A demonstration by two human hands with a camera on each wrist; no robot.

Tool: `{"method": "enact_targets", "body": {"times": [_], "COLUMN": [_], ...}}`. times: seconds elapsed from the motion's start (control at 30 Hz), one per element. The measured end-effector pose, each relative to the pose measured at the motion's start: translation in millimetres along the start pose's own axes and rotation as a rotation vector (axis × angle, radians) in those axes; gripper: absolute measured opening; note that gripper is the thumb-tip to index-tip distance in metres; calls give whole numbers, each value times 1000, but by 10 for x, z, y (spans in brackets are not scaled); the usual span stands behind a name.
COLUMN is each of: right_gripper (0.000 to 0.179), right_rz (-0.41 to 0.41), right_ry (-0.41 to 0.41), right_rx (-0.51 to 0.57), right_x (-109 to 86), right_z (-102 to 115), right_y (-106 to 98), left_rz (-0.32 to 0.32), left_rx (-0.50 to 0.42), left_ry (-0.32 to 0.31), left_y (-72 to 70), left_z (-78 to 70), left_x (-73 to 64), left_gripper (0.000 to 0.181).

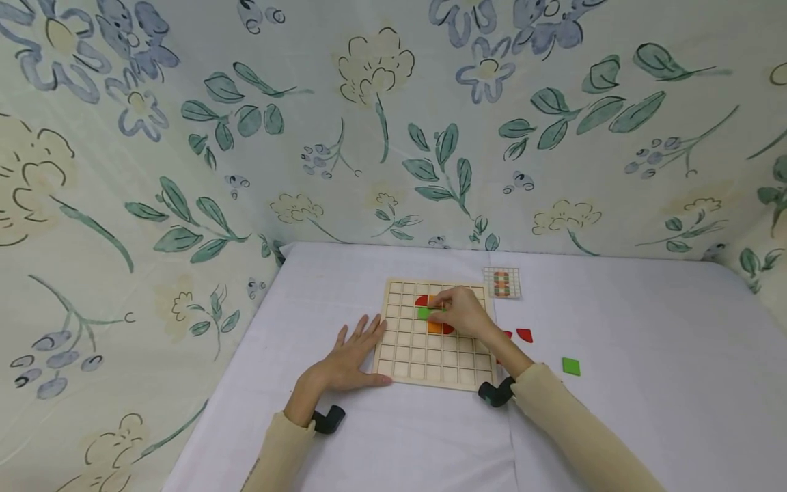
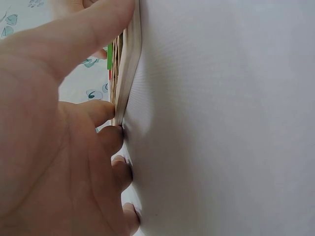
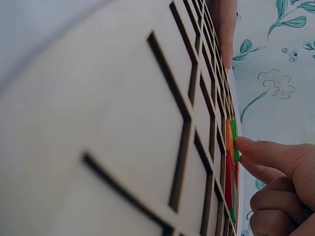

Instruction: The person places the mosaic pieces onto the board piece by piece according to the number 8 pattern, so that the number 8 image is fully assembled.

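A wooden grid board [image 1: 418, 356] lies on the white-covered table, with coloured tiles in its upper middle cells. My left hand [image 1: 351, 360] rests at the board's left edge, fingers spread, the thumb by the near left corner. Over the tiles, my right hand [image 1: 464, 313] pinches a green square tile [image 3: 234, 140] between thumb and curled index finger. Around those fingertips are a red quarter-round tile [image 1: 421, 301], another green tile [image 1: 423, 313] and an orange tile [image 1: 434, 327]. The palm covers part of the pattern in the head view.
A printed pattern card [image 1: 502, 283] lies beyond the board's far right corner. To the right are a loose red quarter-round tile [image 1: 525, 335] and a loose green square [image 1: 571, 366]. More red pieces show partly behind the right forearm. A flowered cloth hangs behind the table.
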State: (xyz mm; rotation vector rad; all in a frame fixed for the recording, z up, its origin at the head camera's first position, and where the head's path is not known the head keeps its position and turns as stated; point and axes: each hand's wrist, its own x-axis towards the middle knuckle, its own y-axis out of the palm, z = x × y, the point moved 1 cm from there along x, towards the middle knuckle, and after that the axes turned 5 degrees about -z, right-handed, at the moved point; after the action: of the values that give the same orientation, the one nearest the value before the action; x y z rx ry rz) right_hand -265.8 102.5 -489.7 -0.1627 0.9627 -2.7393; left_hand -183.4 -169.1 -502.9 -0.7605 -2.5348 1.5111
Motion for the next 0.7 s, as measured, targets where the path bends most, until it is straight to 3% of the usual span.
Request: {"method": "enact_targets", "body": {"times": [0.43, 0.7], "right_gripper": [17, 22], "right_rz": [-19, -23], "right_ry": [-7, 56], "right_rx": [9, -36], "right_x": [34, -194], "right_z": [-2, -76], "right_y": [55, -292], "left_rz": [4, -11], "left_rx": [7, -10], "left_ry": [1, 11], "left_y": [2, 0], "left_z": [2, 0], "left_x": [-6, -6], "left_gripper": [113, 111]}}
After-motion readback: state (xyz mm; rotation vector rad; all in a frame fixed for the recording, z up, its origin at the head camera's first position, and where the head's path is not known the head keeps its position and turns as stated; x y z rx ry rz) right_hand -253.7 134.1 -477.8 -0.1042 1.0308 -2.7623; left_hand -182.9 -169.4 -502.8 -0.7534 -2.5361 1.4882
